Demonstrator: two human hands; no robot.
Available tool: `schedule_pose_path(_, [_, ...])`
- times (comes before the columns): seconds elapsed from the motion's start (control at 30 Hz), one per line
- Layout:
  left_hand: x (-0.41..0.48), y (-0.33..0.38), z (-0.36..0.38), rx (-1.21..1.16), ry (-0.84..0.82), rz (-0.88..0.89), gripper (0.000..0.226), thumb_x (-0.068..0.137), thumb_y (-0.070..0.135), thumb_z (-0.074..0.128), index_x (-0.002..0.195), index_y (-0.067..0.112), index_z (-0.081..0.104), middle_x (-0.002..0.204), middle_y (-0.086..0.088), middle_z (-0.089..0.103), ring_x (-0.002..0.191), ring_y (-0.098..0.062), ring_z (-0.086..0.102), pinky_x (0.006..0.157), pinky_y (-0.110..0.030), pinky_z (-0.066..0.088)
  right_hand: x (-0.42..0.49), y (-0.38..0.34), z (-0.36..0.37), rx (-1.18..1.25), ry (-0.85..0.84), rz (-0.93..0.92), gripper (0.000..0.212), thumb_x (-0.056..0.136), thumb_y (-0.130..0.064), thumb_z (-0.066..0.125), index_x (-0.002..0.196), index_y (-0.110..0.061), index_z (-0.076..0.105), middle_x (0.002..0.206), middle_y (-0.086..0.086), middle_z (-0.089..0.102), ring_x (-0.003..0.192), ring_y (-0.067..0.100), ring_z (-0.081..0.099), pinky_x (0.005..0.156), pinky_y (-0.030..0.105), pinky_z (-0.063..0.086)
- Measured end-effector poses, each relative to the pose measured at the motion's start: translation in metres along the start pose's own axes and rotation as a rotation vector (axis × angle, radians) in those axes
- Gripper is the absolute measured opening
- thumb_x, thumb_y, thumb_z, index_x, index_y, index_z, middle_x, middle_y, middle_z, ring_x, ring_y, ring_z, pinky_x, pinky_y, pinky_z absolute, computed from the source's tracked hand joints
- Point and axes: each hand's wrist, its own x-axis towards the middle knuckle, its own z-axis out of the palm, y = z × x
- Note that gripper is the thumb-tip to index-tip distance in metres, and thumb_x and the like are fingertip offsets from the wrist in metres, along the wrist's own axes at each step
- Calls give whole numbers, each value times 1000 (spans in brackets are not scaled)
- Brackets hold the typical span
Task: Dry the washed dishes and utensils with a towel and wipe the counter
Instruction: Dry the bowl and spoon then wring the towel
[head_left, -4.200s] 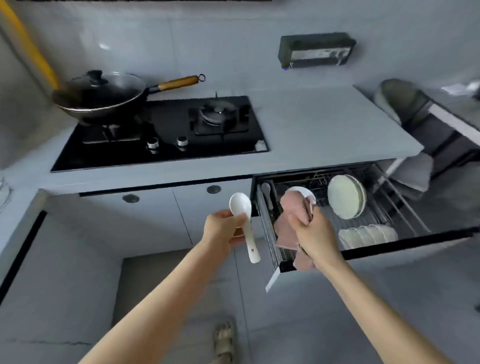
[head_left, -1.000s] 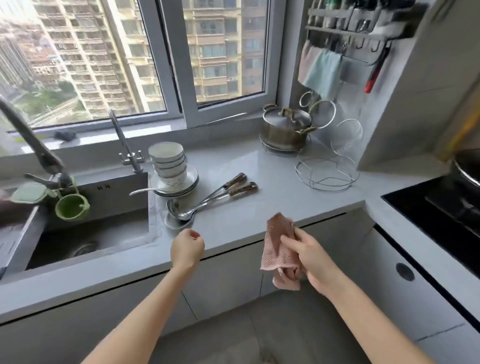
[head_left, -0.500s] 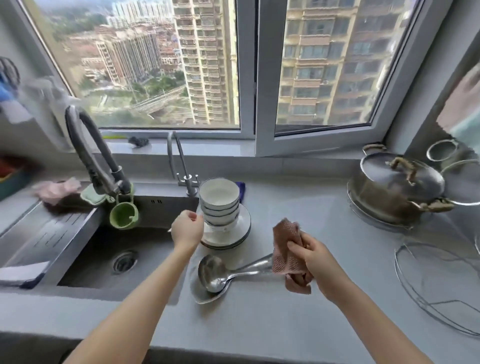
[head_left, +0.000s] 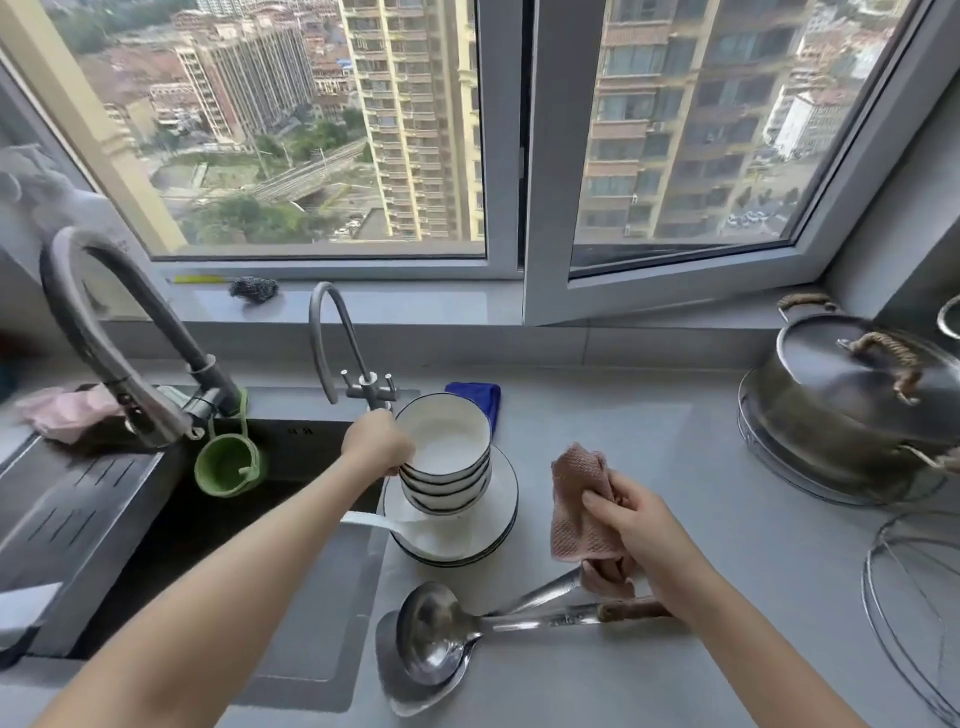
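A stack of white bowls with dark rims (head_left: 447, 457) stands on stacked white plates (head_left: 498, 519) beside the sink. My left hand (head_left: 376, 441) grips the left rim of the top bowl. A white ceramic spoon (head_left: 374, 521) lies across the plates' left edge, over the sink. My right hand (head_left: 631, 519) holds a bunched pink towel (head_left: 579, 504) just right of the plates, above the counter. A steel ladle (head_left: 436, 631) and a steel spatula (head_left: 415, 680) lie on the grey counter (head_left: 675, 441) in front, their handles running under my right hand.
The dark sink (head_left: 208, 519) lies at left with a tall tap (head_left: 104, 332), a small tap (head_left: 337, 343) and a green hanging cup (head_left: 228, 462). A lidded steel pot (head_left: 852, 405) and a wire rack (head_left: 914, 603) occupy the right. A blue cloth (head_left: 478, 397) lies behind the bowls.
I turned from the open drawer to the sink counter; the white spoon left my left hand. Since then my left hand reached forward and took hold of the top bowl's rim. The towel stays in my right hand.
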Motion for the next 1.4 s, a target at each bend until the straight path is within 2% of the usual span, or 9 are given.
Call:
schedule_pose_path(0.17, [8, 2, -6, -1, -44, 104, 15, 79, -1, 42, 81, 2, 56, 59, -8, 61, 41, -15, 53, 29, -13, 35, 12, -5, 11, -28, 44, -29, 16, 94, -4, 54, 100, -13, 66, 82, 5, 70, 62, 13, 65, 50, 19, 48])
schedule_pose_path(0.47, [7, 14, -47, -193, -180, 179, 31, 87, -2, 21, 111, 7, 39, 95, -11, 45, 67, -37, 68, 67, -50, 58, 21, -19, 32, -45, 81, -82, 16, 93, -5, 54, 105, -11, 65, 80, 3, 70, 64, 15, 64, 52, 21, 48])
schedule_pose_path(0.6, [2, 13, -62, -419, -255, 127, 33, 89, -3, 23, 116, 7, 37, 109, -15, 45, 71, -33, 64, 62, -45, 59, 16, -30, 48, -39, 122, -146, 17, 93, -4, 54, 105, -11, 65, 80, 3, 70, 61, 8, 65, 50, 16, 46])
schedule_pose_path(0.8, [-12, 9, -68, -626, -380, 269, 30, 98, 40, 41, 115, 16, 47, 96, -6, 55, 66, -19, 58, 52, -32, 52, 28, -54, 91, -536, 327, -534, 39, 92, -32, 55, 131, -30, 54, 101, 4, 68, 75, 27, 67, 69, 45, 57])
schedule_pose_path(0.93, [-9, 7, -60, -737, -373, 284, 50, 93, 61, 32, 112, 22, 57, 97, -6, 65, 66, -20, 63, 48, -28, 50, 57, -55, 139, -1339, 143, -587, 74, 86, -59, 6, 152, -28, 19, 158, 13, 19, 140, 36, 24, 112, 44, 23])
schedule_pose_path(1.0, [-5, 2, -57, -805, -376, 260, 50, 93, 60, 33, 112, 21, 59, 96, -8, 66, 63, -21, 64, 44, -27, 46, 65, -56, 147, -1421, -28, -497, 58, 97, -50, 7, 152, -32, 5, 161, 7, -7, 147, 31, -11, 117, 40, -6])
schedule_pose_path(1.1, [-6, -1, -53, -891, -376, 234, 51, 96, 54, 34, 105, 13, 62, 83, -8, 65, 53, -19, 59, 40, -23, 41, 63, -68, 140, -1443, -218, -465, 47, 104, -37, 16, 151, -33, 17, 161, -3, 2, 147, 19, -16, 117, 41, -16])
schedule_pose_path(1.23, [-8, 8, -50, -813, -268, 157, 51, 93, 54, 42, 95, 8, 64, 59, -9, 59, 29, -17, 47, 33, -18, 33, 42, -87, 135, -1451, -376, -321, 47, 102, -42, 18, 128, -32, 55, 142, -8, 49, 138, 12, 28, 119, 44, -5])
schedule_pose_path(1.4, [-7, 2, -41, -854, -412, 172, 60, 90, 58, 46, 111, 5, 64, 61, -9, 55, 36, -21, 45, 37, -19, 33, 19, -91, 135, -1380, -315, -421, 16, 89, -44, 43, 87, -29, 48, 65, -11, 54, 61, 4, 47, 82, 27, 36])
